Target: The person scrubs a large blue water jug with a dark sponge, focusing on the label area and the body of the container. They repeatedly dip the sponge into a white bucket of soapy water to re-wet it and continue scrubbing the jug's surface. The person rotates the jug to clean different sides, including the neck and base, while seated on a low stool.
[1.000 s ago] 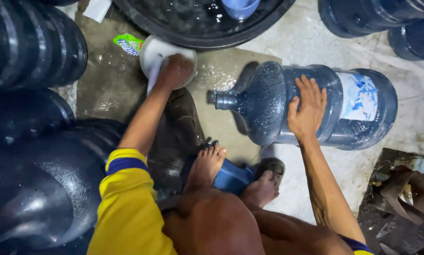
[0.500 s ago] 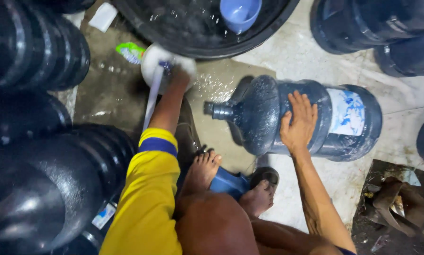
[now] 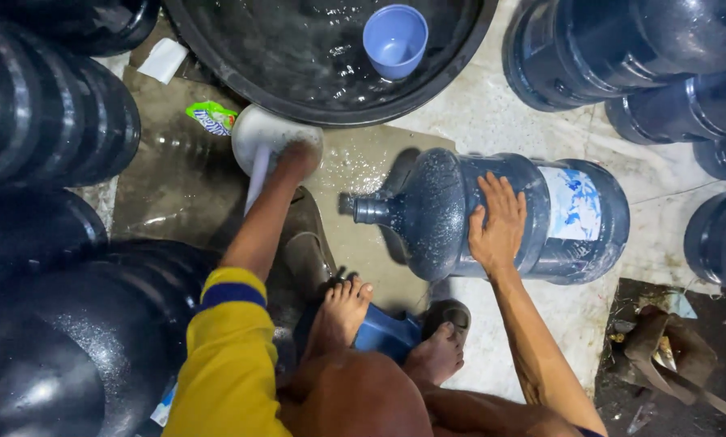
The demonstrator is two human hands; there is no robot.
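- Nearest the camera, two bare feet (image 3: 340, 311) rest on a low blue stool (image 3: 383, 332), with a dark sandal (image 3: 448, 311) just beside them on the wet concrete floor (image 3: 363, 259).
- To the left, a stack of dark water jugs (image 3: 47, 340) lies close against the yellow sleeve (image 3: 229, 356).
- The right hand (image 3: 496, 222) lies flat, fingers spread wide, on the shoulder of a large blue water jug (image 3: 500, 214); it presses on the jug rather than gripping it.
- That jug lies on its side on the floor, neck pointing left, its white and blue label (image 3: 573, 202) toward the base.
- The left hand (image 3: 298, 158) reaches forward into a small white bowl (image 3: 270, 137) on the floor; a pale strip hangs from it, but I cannot tell how the fingers are closed.
- Just left of the bowl lies a green sachet (image 3: 213, 116).
- Beyond, a wide black basin (image 3: 460, 61) holds water, and a blue plastic cup (image 3: 395, 39) floats in it.
- More dark jugs (image 3: 622, 57) stand at the far right.
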